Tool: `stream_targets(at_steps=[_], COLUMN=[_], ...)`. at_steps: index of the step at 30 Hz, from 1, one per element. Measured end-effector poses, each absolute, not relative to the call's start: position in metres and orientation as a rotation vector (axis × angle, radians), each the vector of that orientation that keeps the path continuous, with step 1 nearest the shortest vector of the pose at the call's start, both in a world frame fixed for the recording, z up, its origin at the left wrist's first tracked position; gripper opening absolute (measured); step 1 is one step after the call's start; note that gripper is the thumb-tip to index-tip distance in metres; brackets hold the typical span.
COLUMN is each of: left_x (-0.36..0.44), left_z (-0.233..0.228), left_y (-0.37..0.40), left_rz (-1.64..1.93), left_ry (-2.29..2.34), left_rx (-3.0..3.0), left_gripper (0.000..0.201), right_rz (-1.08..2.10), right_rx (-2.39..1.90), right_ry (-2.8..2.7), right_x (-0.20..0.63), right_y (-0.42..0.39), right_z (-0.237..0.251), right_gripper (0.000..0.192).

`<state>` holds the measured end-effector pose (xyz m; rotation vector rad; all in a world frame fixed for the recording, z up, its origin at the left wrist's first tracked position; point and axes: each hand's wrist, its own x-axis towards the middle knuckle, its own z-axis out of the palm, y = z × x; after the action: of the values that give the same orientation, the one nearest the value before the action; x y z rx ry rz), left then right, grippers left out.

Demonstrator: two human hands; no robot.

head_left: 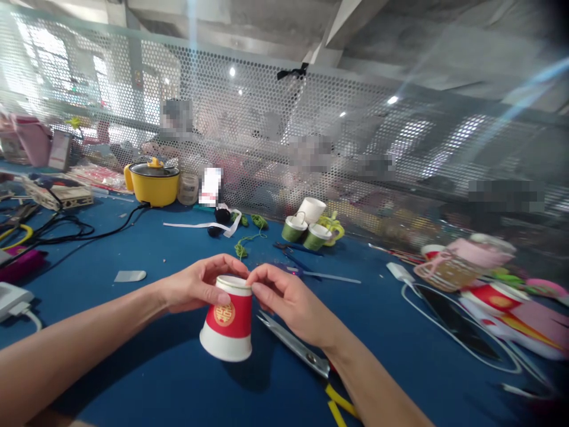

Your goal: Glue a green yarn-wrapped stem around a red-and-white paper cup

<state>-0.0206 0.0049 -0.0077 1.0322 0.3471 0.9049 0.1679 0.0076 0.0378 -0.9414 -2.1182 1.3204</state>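
A red and white paper cup [229, 320] with a gold emblem is held narrow end up, its wide rim downward, over the blue table. My left hand [204, 284] is closed around its upper part, thumb on the front and fingers behind. At the right of the cup's upper edge, my right hand [280, 293] pinches with thumb and forefinger; whether a thin strand lies between them is too small to tell. Large scissors [297, 347] with yellow handles lie under my right wrist, blades partly beside the cup. Green yarn [241, 249] trails on the table just behind my hands.
Green-wrapped cups [294, 228] and a white cup [311, 209] stand near the perforated screen [249, 118]. A yellow pot [155, 184] is at back left, cables nearby. To the right lie a phone [457, 323], white cable and a basket [444, 273]. White ribbon [191, 225] lies behind.
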Motion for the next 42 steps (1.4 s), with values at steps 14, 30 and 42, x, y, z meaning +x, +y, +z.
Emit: stream_targets(at_steps=[14,30,42], left_x=[-0.019,-0.021,-0.025], left_z=[-0.01,-0.016,-0.015], left_y=[0.005,0.011,0.013], left_rz=[0.913,0.864,0.856], left_ry=[0.368,0.601,0.627], left_rx=[1.048,1.261,1.224], left_gripper=[0.041,0.039,0.033], right_rz=[1.398,1.294,1.301], right_rx=[-0.947,-1.014,-1.002], right_ry=[-2.041,-2.132,-2.127], right_x=[0.168,0.166,0.168], right_y=[0.008,0.015,0.017], right_z=[0.029,0.011,0.008], right_gripper=[0.018,0.015,0.017])
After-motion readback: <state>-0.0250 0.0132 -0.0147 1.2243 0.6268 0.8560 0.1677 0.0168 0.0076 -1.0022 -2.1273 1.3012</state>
